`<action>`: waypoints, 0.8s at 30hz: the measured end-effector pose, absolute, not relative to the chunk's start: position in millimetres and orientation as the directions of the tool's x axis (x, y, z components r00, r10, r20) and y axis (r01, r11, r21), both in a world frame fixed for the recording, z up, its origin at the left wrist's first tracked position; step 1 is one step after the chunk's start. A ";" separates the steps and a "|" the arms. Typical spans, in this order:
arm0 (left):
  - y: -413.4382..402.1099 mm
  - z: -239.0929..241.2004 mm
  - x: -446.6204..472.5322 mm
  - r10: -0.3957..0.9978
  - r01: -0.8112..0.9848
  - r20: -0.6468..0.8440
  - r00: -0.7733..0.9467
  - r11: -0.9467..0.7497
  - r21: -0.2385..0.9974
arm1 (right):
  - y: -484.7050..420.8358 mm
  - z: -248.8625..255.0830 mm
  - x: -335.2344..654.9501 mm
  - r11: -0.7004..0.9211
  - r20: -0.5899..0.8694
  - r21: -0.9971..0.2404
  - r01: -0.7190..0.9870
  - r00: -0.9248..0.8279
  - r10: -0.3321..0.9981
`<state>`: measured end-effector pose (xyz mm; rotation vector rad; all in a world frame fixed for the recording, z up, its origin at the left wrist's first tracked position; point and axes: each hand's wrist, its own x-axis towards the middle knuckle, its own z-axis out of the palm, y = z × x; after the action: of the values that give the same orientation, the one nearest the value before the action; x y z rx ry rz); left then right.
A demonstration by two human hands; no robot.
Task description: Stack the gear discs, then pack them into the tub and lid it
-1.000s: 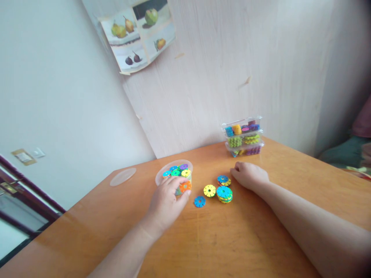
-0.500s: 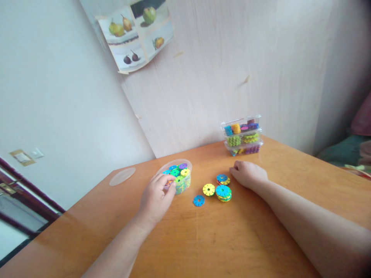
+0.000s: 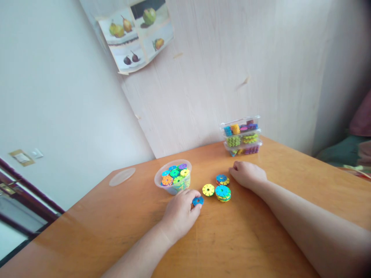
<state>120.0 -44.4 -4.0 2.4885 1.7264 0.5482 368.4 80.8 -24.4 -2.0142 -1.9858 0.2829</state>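
Observation:
My left hand (image 3: 182,213) has its thumb and fingers closed around the edges of a blue notched plastic disc (image 3: 198,200) at the table's middle. To the right of it lies a yellow disc (image 3: 208,190). A small stack of discs with a light blue one on top (image 3: 222,191) stands beside that, and a blue disc overlapping a yellow one (image 3: 222,178) lies behind. My right hand (image 3: 249,173) rests on the table with curled fingers, just right of these; nothing shows in it. Behind my left hand, a clear round tub (image 3: 158,180) holds several colourful discs.
The tub's clear lid (image 3: 122,177) lies at the left edge of the wooden table (image 3: 232,239). Three stacked clear boxes (image 3: 242,135) of colourful pieces stand at the back, near the wall. A sheet of fruit pictures (image 3: 137,36) hangs above.
My left hand has moved from the tub's rim, right and nearer, to the blue disc and taken hold of its edges. My right hand has stayed in place.

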 end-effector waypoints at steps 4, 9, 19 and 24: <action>-47.6 -4.8 121.2 0.912 0.903 0.254 0.323 -0.377 0.207 | 80.8 -24.5 368.6 -0.002 0.063 -0.344 0.939 0.025 0.998; -49.6 -7.9 117.5 0.880 0.914 0.278 0.384 -0.406 0.024 | 80.9 -25.3 368.9 0.000 0.067 -0.350 0.937 0.025 0.997; -43.4 33.8 84.8 0.779 0.967 0.592 0.207 -0.255 -0.003 | 82.9 -27.7 369.5 0.005 0.063 -0.361 0.932 0.019 0.998; 4.5 49.1 31.0 0.789 0.963 0.607 -0.098 -0.079 0.258 | 83.7 -28.8 369.8 0.004 0.060 -0.376 0.927 0.019 0.998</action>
<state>31.0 4.5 49.1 2.2647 2.2882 1.1211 369.8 83.7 -28.8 -1.9925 -1.9771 0.3238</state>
